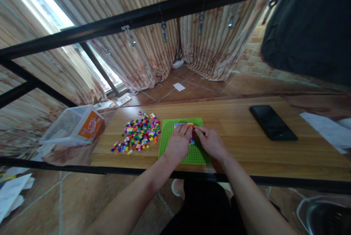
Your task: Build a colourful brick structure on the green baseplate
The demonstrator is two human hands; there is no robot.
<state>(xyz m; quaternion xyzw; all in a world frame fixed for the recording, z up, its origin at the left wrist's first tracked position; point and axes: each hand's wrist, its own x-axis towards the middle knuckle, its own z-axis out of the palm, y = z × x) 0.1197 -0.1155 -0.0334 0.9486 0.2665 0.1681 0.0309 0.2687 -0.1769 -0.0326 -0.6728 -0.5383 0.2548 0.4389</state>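
A green studded baseplate (166,132) lies on the wooden board in front of me. On its upper part is a small patch of blue, yellow and red bricks (192,139), mostly covered by my hands. My left hand (179,140) rests over this patch with its fingers stretched out flat. From the right, my right hand (210,140) touches the patch's edge, thumb and forefinger pinched together beside a bit of red. What sits between those fingertips is too small to tell. Left of the baseplate spreads a loose pile of small multicoloured bricks (141,132).
A black phone (271,122) lies on the board's right part. Beyond the left end stands a clear plastic box (65,125) with an orange label. A black metal bar (153,17) with hanging hooks crosses above the board, and white paper (325,129) lies at far right.
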